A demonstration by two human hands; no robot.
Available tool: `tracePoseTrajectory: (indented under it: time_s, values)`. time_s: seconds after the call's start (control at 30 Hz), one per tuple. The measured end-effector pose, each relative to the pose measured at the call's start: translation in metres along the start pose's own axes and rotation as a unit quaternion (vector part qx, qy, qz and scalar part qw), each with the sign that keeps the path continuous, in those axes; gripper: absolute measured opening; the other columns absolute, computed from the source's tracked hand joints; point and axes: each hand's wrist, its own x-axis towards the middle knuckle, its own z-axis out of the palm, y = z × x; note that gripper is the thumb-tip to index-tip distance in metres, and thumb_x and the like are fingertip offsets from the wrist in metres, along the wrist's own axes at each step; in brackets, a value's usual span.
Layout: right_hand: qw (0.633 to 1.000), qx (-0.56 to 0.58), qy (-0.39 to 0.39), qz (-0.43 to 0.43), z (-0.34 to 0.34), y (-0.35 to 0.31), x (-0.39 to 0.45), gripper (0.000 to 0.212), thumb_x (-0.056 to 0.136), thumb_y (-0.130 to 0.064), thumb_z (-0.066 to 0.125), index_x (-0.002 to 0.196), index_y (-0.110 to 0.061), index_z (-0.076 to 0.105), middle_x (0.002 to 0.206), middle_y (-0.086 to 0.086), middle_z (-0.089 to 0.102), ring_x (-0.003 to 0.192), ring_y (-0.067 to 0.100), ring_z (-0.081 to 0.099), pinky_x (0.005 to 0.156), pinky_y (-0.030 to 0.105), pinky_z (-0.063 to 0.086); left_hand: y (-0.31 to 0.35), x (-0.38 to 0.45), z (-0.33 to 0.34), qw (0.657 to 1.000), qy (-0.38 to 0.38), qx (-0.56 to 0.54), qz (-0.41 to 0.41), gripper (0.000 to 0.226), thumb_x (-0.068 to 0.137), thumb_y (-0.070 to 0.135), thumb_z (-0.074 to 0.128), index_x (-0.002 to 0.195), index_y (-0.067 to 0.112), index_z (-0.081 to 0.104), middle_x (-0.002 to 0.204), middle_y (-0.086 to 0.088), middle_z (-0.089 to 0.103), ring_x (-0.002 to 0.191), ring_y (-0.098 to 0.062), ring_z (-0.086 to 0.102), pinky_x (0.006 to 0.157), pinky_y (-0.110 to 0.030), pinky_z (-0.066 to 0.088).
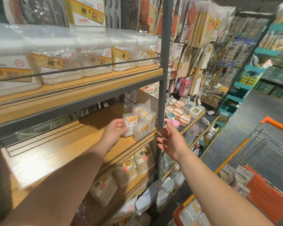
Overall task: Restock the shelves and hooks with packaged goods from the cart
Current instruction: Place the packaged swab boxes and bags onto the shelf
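The left hand (115, 129) is closed around a small clear pack (129, 123) with a yellow-and-white label, holding it upright on the middle wooden shelf (55, 152), touching the other standing packs (144, 123) at the shelf's right end. The right hand (171, 141) is spread wide and holds nothing, just beside the grey upright post (163, 79). The orange cart (260, 193) sits lower right.

Warm overhead light is glaring off the clear packs (95, 51), while motion blur and wide-angle bending are smearing the edges.
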Motion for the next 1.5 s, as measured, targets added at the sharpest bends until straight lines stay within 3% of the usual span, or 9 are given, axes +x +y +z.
tracePoseTrajectory:
  time_s: [0.2, 0.43, 0.53, 0.7, 0.8, 0.87, 1.03, 1.13, 1.5]
  values:
    - [0.999, -0.024, 0.023, 0.02, -0.03, 0.014, 0.011, 0.038, 0.093, -0.056, 0.053, 0.095, -0.02, 0.06, 0.088, 0.0, 0.057, 0.077, 0.017, 0.056, 0.064, 0.029, 0.045, -0.008, 0.017, 0.009, 0.998, -0.065, -0.006, -0.012, 0.02, 0.099, 0.032, 0.054, 0.116, 0.024, 0.061, 0.11, 0.0, 0.069, 0.099, -0.019, 0.064, 0.079, -0.032, 0.051]
    - [0.997, -0.055, -0.002, 0.05, -0.038, 0.018, 0.012, 0.041, 0.092, -0.058, 0.053, 0.103, -0.018, 0.059, 0.093, 0.001, 0.06, 0.083, 0.018, 0.058, 0.068, 0.03, 0.046, -0.016, 0.015, 0.012, 0.988, -0.139, 0.05, -0.039, 0.082, 0.078, 0.087, 0.033, 0.141, 0.038, 0.047, 0.141, 0.011, 0.054, 0.13, -0.011, 0.05, 0.115, -0.044, 0.031]
    - [0.996, -0.067, -0.017, 0.056, -0.044, 0.02, 0.003, 0.046, 0.093, -0.056, 0.051, 0.116, -0.016, 0.058, 0.1, 0.003, 0.061, 0.09, 0.018, 0.059, 0.074, 0.031, 0.047, 0.004, -0.004, 0.02, 0.995, -0.084, 0.041, -0.025, 0.074, 0.093, 0.072, 0.026, 0.141, 0.021, 0.049, 0.145, 0.001, 0.05, 0.135, -0.017, 0.043, 0.118, -0.042, 0.026]
    - [0.995, -0.062, -0.046, 0.058, -0.084, 0.026, -0.019, 0.034, 0.093, -0.052, 0.054, 0.094, -0.019, 0.058, 0.081, 0.0, 0.057, 0.071, 0.014, 0.053, 0.064, 0.027, 0.041, 0.044, -0.061, 0.049, 0.969, 0.093, 0.177, 0.142, 0.041, 0.104, 0.033, 0.036, 0.138, 0.015, 0.049, 0.137, 0.007, 0.045, 0.13, -0.008, 0.037, 0.11, -0.029, 0.026]
    - [0.995, -0.067, -0.03, 0.071, -0.121, 0.025, -0.047, 0.032, 0.097, -0.049, 0.049, 0.089, -0.019, 0.058, 0.084, -0.001, 0.058, 0.076, 0.014, 0.054, 0.067, 0.027, 0.041, 0.061, -0.1, 0.089, 0.951, 0.066, 0.208, 0.22, 0.053, 0.091, 0.047, 0.038, 0.128, 0.014, 0.057, 0.131, 0.006, 0.049, 0.128, -0.011, 0.038, 0.11, -0.032, 0.028]
    - [0.994, -0.073, -0.016, 0.078, -0.153, 0.028, -0.068, 0.03, 0.098, -0.047, 0.048, 0.09, -0.02, 0.057, 0.085, -0.001, 0.058, 0.075, 0.014, 0.055, 0.067, 0.027, 0.042, 0.064, -0.124, 0.126, 0.958, 0.015, 0.199, 0.204, 0.065, 0.083, 0.055, 0.034, 0.126, 0.013, 0.059, 0.128, 0.004, 0.051, 0.124, -0.01, 0.041, 0.105, -0.027, 0.029]
    - [0.993, -0.059, 0.035, 0.099, -0.244, 0.044, -0.112, 0.023, 0.098, -0.043, 0.049, 0.088, -0.022, 0.054, 0.078, -0.003, 0.054, 0.065, 0.009, 0.05, 0.058, 0.023, 0.037, 0.034, -0.187, 0.236, 0.974, -0.134, 0.152, 0.104, 0.028, 0.098, 0.02, 0.056, 0.123, 0.009, 0.059, 0.122, -0.004, 0.059, 0.104, -0.008, 0.051, 0.086, -0.013, 0.035]
    - [0.991, -0.037, 0.063, 0.116, -0.297, 0.065, -0.132, 0.024, 0.098, -0.04, 0.048, 0.081, -0.023, 0.052, 0.075, -0.003, 0.05, 0.061, 0.01, 0.045, 0.051, 0.021, 0.033, 0.007, -0.223, 0.289, 0.971, -0.228, 0.067, 0.022, 0.022, 0.088, 0.023, 0.06, 0.107, 0.013, 0.058, 0.101, -0.005, 0.056, 0.084, -0.01, 0.05, 0.076, -0.014, 0.04]
    - [0.949, -0.001, 0.213, 0.234, -0.422, 0.152, -0.17, 0.022, 0.101, -0.034, 0.051, 0.088, -0.017, 0.058, 0.076, 0.0, 0.051, 0.065, 0.013, 0.043, 0.059, 0.026, 0.032, -0.099, -0.254, 0.372, 0.897, -0.371, 0.116, -0.211, 0.025, 0.099, 0.037, 0.051, 0.117, 0.02, 0.057, 0.109, 0.001, 0.063, 0.095, -0.016, 0.06, 0.071, -0.02, 0.044]
